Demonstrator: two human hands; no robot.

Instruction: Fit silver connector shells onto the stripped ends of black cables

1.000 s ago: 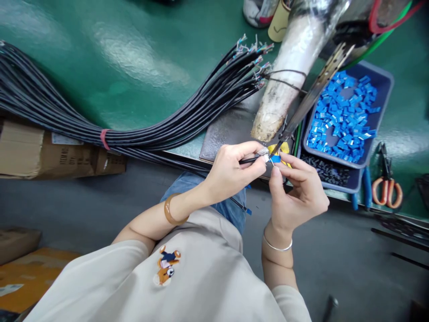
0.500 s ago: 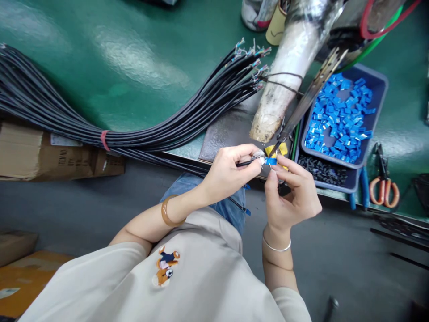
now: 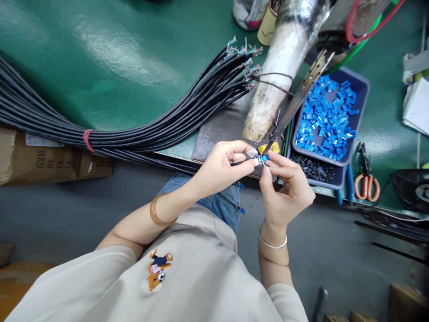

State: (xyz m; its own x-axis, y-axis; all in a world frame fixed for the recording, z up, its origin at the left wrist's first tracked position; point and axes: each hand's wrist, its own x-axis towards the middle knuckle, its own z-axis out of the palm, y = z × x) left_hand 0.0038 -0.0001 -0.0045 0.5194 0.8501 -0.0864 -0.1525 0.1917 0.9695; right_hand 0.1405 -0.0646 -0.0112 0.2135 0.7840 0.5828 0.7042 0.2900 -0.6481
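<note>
My left hand (image 3: 225, 166) pinches the end of a black cable (image 3: 238, 163), with pale wires showing at its tip. Just beyond those fingertips sits a small blue connector (image 3: 264, 158) on the cable's end. My right hand (image 3: 287, 185) is closed at the connector's right side, its thumb and fingertips about a thin pale wire (image 3: 263, 164). The dark tip of a mounted metal tool, which looks like a soldering iron (image 3: 290, 112), comes down right by the connector. Whether it touches cannot be told. Behind the fingers lies a yellow piece (image 3: 275, 147).
A bundle of black cables (image 3: 140, 138), tied with a red band (image 3: 88, 140), crosses the green bench (image 3: 134, 89). At right are a bin of blue connectors (image 3: 362, 96), small black parts (image 3: 311, 167) and orange-handled scissors (image 3: 367, 187). A white wrapped rod (image 3: 273, 85) slopes overhead.
The view has shifted slightly, so the bench things appear further left. Both hands stay together at the connector, which looks slightly more tilted.
</note>
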